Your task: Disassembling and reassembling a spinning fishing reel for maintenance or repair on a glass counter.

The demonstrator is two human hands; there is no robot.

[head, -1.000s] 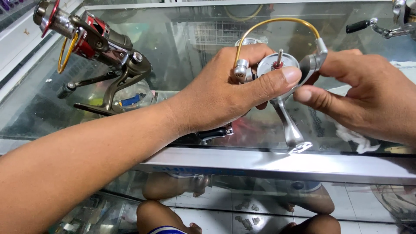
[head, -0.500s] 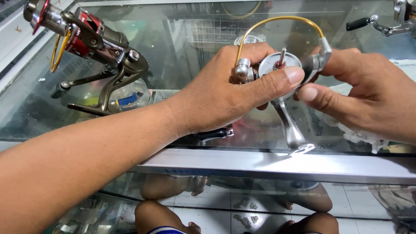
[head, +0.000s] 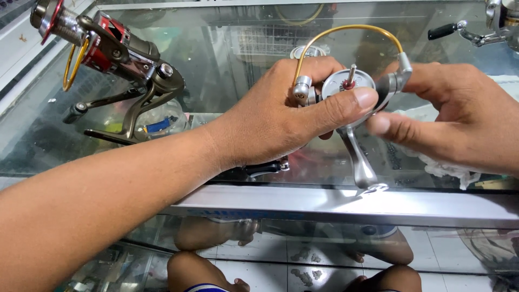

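Two hands, left hand (head: 281, 116), right hand (head: 459, 116), gripping silver reel (head: 351, 92)

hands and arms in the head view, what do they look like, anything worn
Both are bare. The left hand and its forearm show no sleeve, glove, watch or ring. The right hand is also ungloved, with no ring visible; its wrist runs out of frame. Fingernails are short.

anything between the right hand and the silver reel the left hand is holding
Nothing visible does. The right hand is already at the silver reel, its fingertips at the rotor arm on the reel's right side. The left hand holds the reel's other side, thumb across the front. The red and grey reel rests on the glass counter, well apart.
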